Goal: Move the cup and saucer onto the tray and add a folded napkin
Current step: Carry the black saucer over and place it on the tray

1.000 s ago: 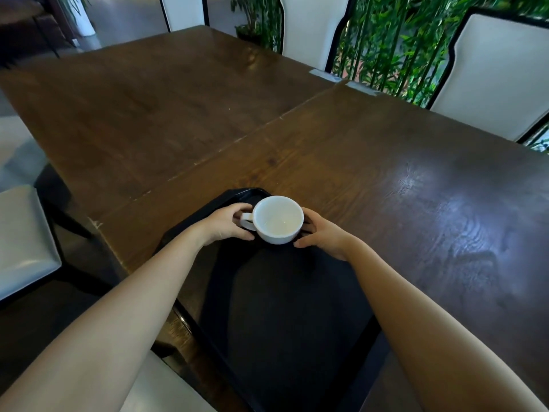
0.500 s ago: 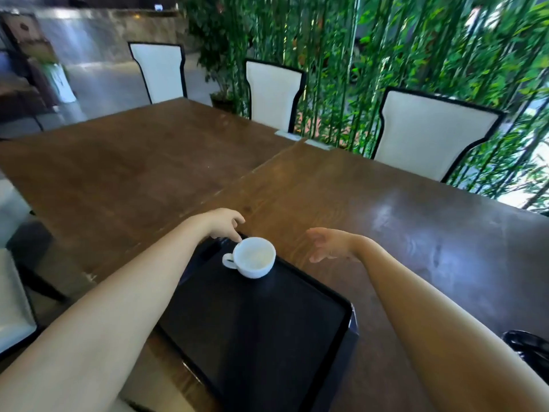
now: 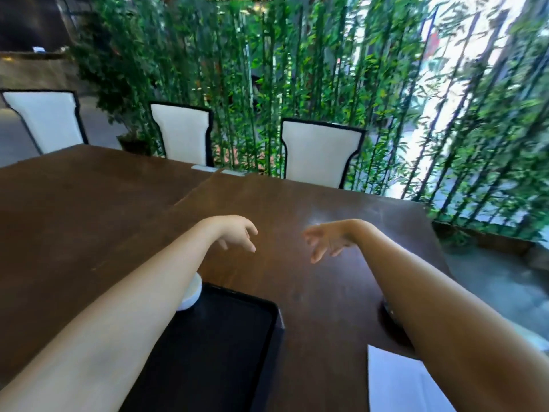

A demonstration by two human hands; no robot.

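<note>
The white cup (image 3: 191, 295) stands in the far left corner of the black tray (image 3: 267, 352), mostly hidden behind my left forearm. My left hand (image 3: 237, 234) hovers over the table beyond the tray, empty, with its fingers apart. Level with it to the right, my right hand (image 3: 326, 239) is also open and holds nothing. A white napkin (image 3: 398, 382) lies on the table at the lower right, partly under my right arm. A dark round object, possibly the saucer (image 3: 392, 325), peeks out from beneath my right forearm.
The dark wooden table (image 3: 89, 218) stretches away to the left and ahead. Three white chairs with black trim (image 3: 318, 153) stand along its far side, with a bamboo screen (image 3: 297, 69) behind them. The table's right edge drops to a grey floor (image 3: 490, 281).
Both hands let go of the cup, which stayed on the tray, and rose forward over the table. My view tilted up and to the right, bringing the napkin into sight.
</note>
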